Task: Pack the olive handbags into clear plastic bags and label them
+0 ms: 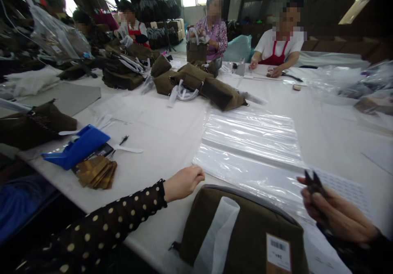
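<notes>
Olive-brown bag (258, 221) lies at the near side of the white table (153, 143), in front of the person. Just beyond it, clear plastic sleeves (251, 135) are spread flat. A pale wrapping strip (216, 241) crosses the bag's face. Near the bag's upper left corner, the person's left hand (182, 183) has its fingers drawn together; whether they pinch anything cannot be told. A barcode label (278, 251) sits on the bag, lower right. Dark snips (315, 184), points up, are gripped in the right hand (340, 214).
</notes>
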Tool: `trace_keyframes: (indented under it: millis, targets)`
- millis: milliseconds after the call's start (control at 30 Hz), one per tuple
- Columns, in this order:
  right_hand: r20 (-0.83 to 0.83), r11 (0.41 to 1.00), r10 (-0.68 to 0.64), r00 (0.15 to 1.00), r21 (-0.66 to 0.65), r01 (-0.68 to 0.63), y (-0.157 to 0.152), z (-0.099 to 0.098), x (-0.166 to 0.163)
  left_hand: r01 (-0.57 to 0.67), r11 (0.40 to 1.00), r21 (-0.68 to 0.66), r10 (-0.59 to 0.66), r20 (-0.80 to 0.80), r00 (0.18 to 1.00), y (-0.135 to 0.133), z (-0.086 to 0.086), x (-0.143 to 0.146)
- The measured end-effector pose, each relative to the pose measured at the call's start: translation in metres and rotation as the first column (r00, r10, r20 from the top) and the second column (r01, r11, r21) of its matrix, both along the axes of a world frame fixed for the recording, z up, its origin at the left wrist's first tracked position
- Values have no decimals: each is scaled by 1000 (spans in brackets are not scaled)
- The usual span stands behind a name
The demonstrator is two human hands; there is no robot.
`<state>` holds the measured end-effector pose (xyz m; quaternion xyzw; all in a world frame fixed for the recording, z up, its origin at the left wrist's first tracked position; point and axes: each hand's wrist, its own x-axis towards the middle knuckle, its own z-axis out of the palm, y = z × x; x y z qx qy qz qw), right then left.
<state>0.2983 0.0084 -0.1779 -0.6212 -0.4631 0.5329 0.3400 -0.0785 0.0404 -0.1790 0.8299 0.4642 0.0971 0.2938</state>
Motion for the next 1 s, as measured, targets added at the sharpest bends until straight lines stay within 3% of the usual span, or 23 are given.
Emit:
trace_keyframes:
  millis: [100, 233, 367, 467, 767, 1000]
  targets:
    - [-137, 992, 102, 985, -60, -111, 22, -7, -42, 156, 988, 11, -157, 115, 981, 3, -1, -6]
    - [-3, 927, 375, 927, -25, -375, 35, -12, -81, 229, 973, 39, -232, 88, 969, 6, -8, -14]
    - [238, 779, 584, 776, 105, -619, 42, -19, -102, 259, 960, 108, -263, 23, 965, 9, -13, -16]
    - [384, 640, 682, 622, 97, -762, 50, -19, -118, 284, 947, 148, -281, -41, 959, 8, -12, -15]
    - [557, 572, 715, 422, -119, -812, 58, 1, -160, 259, 941, 216, -222, -182, 958, -9, -17, -9]
    - [616, 582, 696, 368, -185, -792, 59, 3, -174, 193, 955, 225, -157, -171, 973, -18, -22, -8]
